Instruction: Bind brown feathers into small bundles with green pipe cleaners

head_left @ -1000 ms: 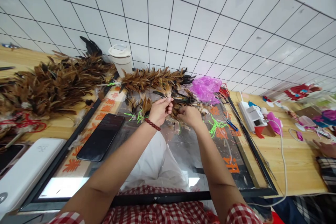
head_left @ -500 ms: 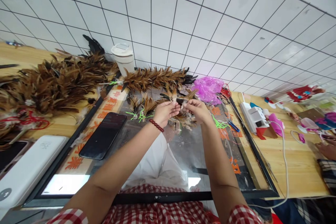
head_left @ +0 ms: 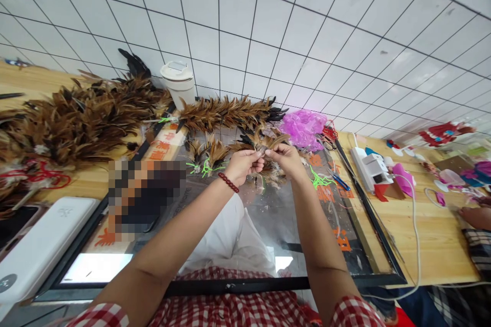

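My left hand and my right hand meet over the glass-topped frame, thumbs and fingers pinched close together. Between their fingertips are brown feathers, their pale base ends at my fingers. Loose feathers lie just below and behind my hands, so where the held ones end is hard to see. Left of my hands are small feather bunches beside bright green ties. Behind them a long strip of brown feathers with a black tip lies along the wall.
A large feather pile, a white lidded cup and a white power bank stand left. To the right are a pink plastic bag, green ties, a blue pen, a power strip and another person's hand.
My fingertips have drawn closer together, and my left fingers have curled in more. The feathers between them now lean to the right. Nothing else on the table has visibly moved.
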`<state>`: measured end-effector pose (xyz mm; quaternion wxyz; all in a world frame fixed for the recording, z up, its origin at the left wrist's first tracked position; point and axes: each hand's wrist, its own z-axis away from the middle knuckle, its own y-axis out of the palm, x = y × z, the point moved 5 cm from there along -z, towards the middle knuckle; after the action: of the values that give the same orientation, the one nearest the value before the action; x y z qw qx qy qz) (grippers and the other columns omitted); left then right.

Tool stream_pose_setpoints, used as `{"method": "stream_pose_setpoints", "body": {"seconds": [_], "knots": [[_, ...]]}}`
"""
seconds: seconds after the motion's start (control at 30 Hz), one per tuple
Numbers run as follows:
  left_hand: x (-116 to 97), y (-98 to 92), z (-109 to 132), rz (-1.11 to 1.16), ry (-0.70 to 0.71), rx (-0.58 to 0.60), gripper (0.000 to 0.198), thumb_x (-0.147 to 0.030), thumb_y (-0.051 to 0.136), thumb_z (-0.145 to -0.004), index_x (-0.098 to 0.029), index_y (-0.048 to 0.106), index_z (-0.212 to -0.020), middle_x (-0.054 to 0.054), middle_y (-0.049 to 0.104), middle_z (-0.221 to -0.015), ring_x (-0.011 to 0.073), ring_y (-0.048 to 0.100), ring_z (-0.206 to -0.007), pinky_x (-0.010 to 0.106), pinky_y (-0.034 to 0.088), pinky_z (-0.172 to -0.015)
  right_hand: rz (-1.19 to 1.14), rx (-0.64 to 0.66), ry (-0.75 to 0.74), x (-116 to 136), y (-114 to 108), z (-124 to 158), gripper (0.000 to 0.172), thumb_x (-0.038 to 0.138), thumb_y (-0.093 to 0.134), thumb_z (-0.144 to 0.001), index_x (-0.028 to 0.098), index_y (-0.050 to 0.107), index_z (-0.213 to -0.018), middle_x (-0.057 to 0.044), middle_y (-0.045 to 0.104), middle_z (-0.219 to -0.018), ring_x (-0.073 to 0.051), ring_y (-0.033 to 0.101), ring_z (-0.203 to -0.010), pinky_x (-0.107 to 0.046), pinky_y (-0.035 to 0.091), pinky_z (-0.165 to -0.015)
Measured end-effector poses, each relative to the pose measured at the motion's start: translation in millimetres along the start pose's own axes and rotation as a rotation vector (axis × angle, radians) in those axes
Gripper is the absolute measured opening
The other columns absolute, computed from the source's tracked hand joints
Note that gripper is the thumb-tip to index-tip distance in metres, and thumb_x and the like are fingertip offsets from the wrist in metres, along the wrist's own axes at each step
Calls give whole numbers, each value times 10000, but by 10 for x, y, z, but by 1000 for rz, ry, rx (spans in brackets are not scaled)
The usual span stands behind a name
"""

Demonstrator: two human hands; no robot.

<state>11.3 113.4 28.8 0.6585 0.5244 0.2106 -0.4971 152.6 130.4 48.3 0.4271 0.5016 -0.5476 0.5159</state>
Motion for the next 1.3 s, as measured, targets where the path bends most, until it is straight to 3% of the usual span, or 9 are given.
{"method": "stream_pose_setpoints", "body": {"seconds": [0.17, 0.5, 0.6, 0.77, 0.83, 0.97, 1.1, 1.17, 1.3], "knots": [[2, 28, 18, -6, -28, 20, 98, -135, 647, -798, -68, 649, -726, 51, 640, -622, 79, 592, -497, 194, 503, -512, 0, -60, -45, 50, -24, -1, 341, 412, 758, -647, 183, 508, -602, 61, 454, -556, -71, 373, -521, -222, 287, -511], [9, 21, -4, 7, 30, 0, 124, -139, 644, -791, -83, 613, -686, 7, 575, -556, 57, 517, -432, 174, 438, -440, 10, -26, -34, 73, 40, 19, 308, 415, 762, -642, 173, 573, -615, 34, 538, -585, -88, 439, -551, -240, 355, -554], [-25, -4, -5, 43, 53, -25, 128, -156, 656, -785, -86, 614, -686, -2, 560, -552, 49, 504, -437, 168, 426, -441, -87, -24, -34, 93, 49, 9, 267, 405, 756, -651, 171, 627, -665, 24, 565, -617, -91, 455, -566, -244, 378, -574], [-66, -13, -6, 88, 111, -39, 136, -208, 704, -746, -94, 637, -716, -5, 565, -567, 49, 505, -468, 171, 423, -463, -387, -199, 79, 2, -56, -31, 297, 408, 757, -621, 208, 636, -804, 59, 526, -636, -52, 367, -483, -211, 308, -479], [-78, -5, -4, 61, 171, -35, 166, -243, 728, -720, -103, 640, -707, -6, 574, -574, 54, 509, -480, 179, 427, -476, -420, -121, 158, -24, -32, -23, 354, 397, 778, -591, 213, 637, -858, 58, 546, -664, -49, 381, -488, -205, 322, -482], [-116, 52, 12, -144, 341, 47, 200, -272, 698, -732, -129, 624, -613, -6, 589, -556, 66, 510, -479, 193, 429, -491, -298, 289, 208, 37, 138, 91, 324, 348, 817, -580, 174, 637, -787, 27, 592, -673, -78, 497, -567, -223, 410, -562], [-170, 76, 44, -283, 438, 111, 216, -283, 687, -734, -142, 631, -579, -6, 606, -566, 67, 516, -490, 185, 433, -506, -259, 336, 130, 113, 131, 170, 368, 292, 851, -529, 189, 633, -807, 22, 618, -733, -124, 599, -709, -273, 497, -714], [-172, 93, 55, -312, 381, 187, 255, -314, 710, -712, -139, 619, -550, -2, 590, -534, 69, 506, -464, 192, 432, -488, -242, 376, 108, 147, 124, 189, 379, 271, 848, -531, 196, 638, -837, 22, 628, -744, -133, 612, -713, -287, 506, -726], [-116, 142, 99, -297, 136, 412, 331, -402, 774, -633, -121, 624, -545, 16, 567, -491, 76, 494, -421, 205, 421, -437, -198, 544, 94, 231, 144, 233, 282, 307, 803, -615, 190, 657, -826, 13, 641, -689, -154, 629, -673, -308, 505, -722]]}}
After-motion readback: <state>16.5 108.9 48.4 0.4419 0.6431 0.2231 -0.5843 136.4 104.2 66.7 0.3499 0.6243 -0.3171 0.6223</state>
